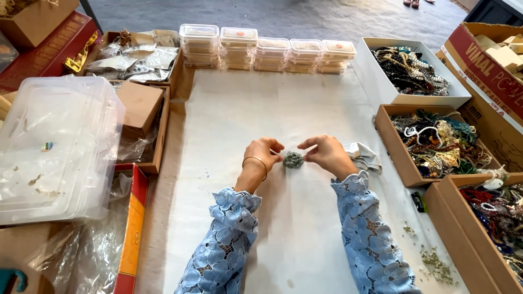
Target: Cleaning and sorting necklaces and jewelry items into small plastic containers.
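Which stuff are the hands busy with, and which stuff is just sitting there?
In use:
- left hand
- right hand
- small grey-green beaded bundle, pinched between both hands

Just lying about:
- row of clear lidded boxes
- brown box of tangled necklaces
- big clear tub
- crumpled cloth

A small grey-green beaded cluster (293, 159) is seen at the middle of the white sheet (283, 109), bunched into a rounded, knobbly clump. It is pinched from both sides, just between the fingertips, and is held low over the sheet; whether it touches the sheet cannot be told. Its beads look tiny and dull.
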